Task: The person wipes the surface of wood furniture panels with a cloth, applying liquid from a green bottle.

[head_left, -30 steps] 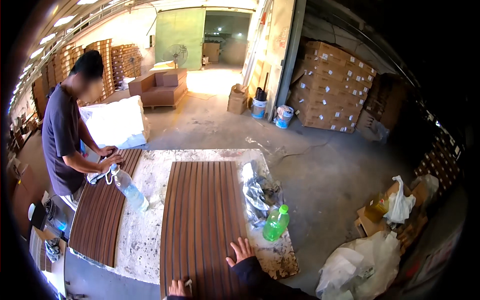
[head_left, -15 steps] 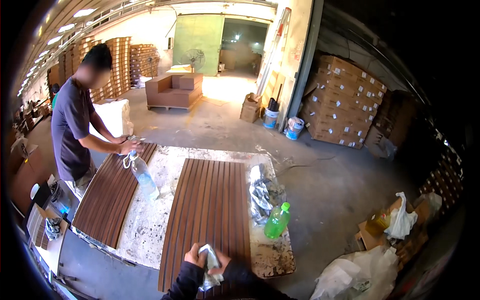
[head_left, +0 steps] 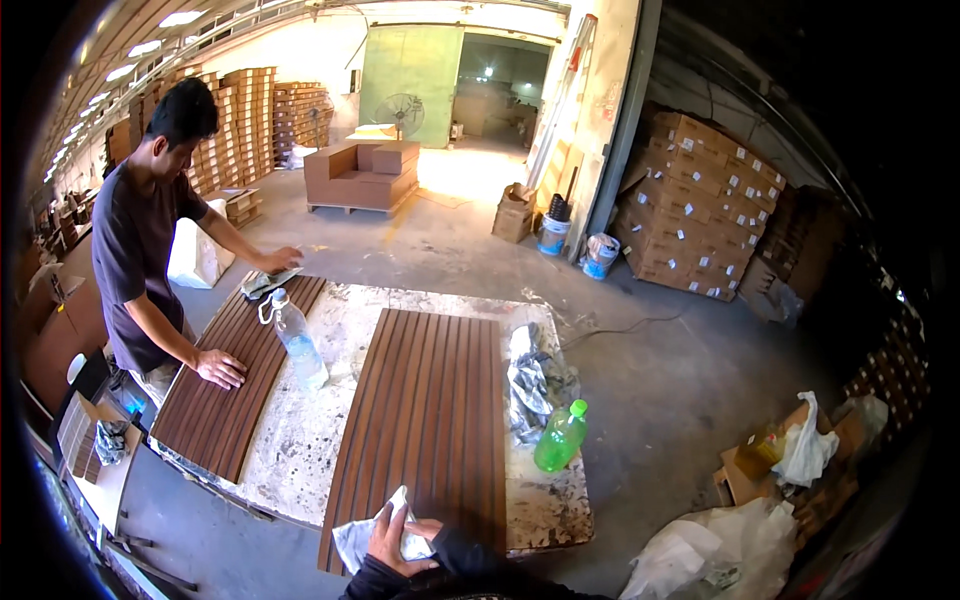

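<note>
The left hand (head_left: 388,543) shows its back, fingers pointing forward. Close beside it, the right hand (head_left: 426,529) points its fingers leftward. Dark sleeves (head_left: 474,566) reach both wrists.

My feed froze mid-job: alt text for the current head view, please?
The left hand is on a pale cloth over a brown slatted panel, the right hand beside it; at left, a co-worker touches a second panel.

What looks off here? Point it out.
The tabletop: its pale surface is blotched with dark marks, heaviest at the near right corner, so it looks worn. The green bottle stands close to its right edge. I see no clear spill.
</note>
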Tool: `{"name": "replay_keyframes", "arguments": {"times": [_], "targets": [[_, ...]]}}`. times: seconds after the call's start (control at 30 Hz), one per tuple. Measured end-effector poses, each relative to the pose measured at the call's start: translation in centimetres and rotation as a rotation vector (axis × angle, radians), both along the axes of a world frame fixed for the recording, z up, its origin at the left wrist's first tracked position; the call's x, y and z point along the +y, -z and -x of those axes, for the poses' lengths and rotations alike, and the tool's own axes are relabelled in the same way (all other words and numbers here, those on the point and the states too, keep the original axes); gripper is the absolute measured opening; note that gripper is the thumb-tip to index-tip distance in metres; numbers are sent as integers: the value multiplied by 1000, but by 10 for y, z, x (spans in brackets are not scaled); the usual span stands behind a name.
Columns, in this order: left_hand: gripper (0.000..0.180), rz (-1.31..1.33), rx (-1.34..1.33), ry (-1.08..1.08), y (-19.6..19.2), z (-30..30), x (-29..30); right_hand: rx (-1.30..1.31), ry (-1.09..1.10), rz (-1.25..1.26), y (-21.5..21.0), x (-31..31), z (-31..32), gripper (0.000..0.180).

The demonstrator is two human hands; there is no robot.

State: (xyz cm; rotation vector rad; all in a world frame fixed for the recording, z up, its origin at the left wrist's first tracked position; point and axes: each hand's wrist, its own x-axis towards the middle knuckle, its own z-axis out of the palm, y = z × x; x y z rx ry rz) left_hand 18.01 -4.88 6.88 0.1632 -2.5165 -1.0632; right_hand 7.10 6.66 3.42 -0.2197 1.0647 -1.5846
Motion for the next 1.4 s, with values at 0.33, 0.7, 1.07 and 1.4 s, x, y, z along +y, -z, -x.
{"name": "replay_keyframes", "arguments": {"times": [0.33,0.7,1.07,1.4], "targets": [[92,-587,-70,-54,88,-35,-86,-488,-418,534,8,-25,48,65],[67,358,-217,-462,-36,-71,-33,1660,237,-869,44,-8,175,65],[41,474,-306,-487,63,-17,-30,1780,172,-1069,40,-15,150,69],[18,392,-208,-397,64,66,-73,1748,271,-951,53,-15,159,72]]}}
